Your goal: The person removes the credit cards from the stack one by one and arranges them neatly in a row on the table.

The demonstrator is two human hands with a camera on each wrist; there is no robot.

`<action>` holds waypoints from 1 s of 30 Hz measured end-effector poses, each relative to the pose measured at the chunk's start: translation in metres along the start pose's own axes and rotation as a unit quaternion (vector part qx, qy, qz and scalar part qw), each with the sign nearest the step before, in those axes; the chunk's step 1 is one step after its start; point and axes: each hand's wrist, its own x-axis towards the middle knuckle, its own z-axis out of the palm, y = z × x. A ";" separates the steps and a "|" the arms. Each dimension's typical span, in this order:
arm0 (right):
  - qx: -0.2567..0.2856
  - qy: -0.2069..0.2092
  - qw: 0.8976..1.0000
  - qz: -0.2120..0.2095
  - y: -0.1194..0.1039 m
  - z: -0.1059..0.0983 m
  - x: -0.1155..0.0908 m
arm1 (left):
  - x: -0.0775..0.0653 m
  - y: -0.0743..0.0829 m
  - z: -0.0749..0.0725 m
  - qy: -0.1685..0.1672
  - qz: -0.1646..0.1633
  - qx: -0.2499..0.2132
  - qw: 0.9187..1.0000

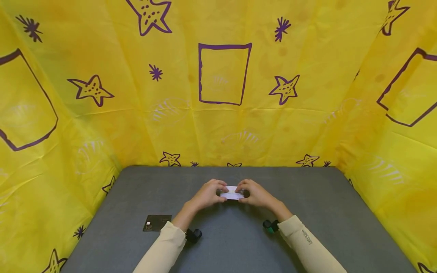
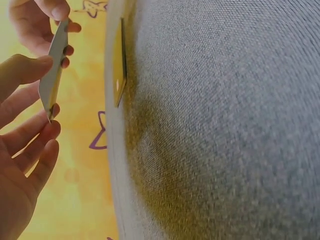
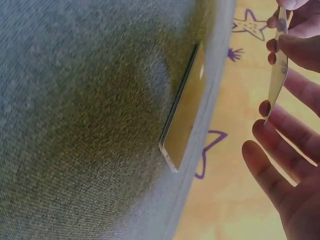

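Observation:
Both hands hold a small white card point(image 1: 232, 194) with faint print over the middle of the table, one hand at each end. My left hand point(image 1: 209, 194) pinches its left end with the thumb and fingers. At the right end, the thumb and fingers of my right hand point(image 1: 257, 195) grip it. The wrist views show the thin card point(image 2: 56, 65) tilted and raised off the table. Beyond and below it lies a glossy flat slab point(image 3: 184, 107) reflecting yellow, mostly hidden behind the card and hands in the head view.
A black card point(image 1: 157, 223) marked VIP lies flat left of my left forearm. The dark grey table point(image 1: 232, 242) ends at a yellow cloth backdrop point(image 1: 225, 129) on the far side and both flanks. Dark wrist cameras point(image 1: 194, 236) sit under the cream sleeves.

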 end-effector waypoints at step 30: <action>-0.021 0.016 0.998 -0.053 -0.033 -0.001 0.010 | -0.033 -0.003 -0.024 0.042 -0.010 -0.013 0.999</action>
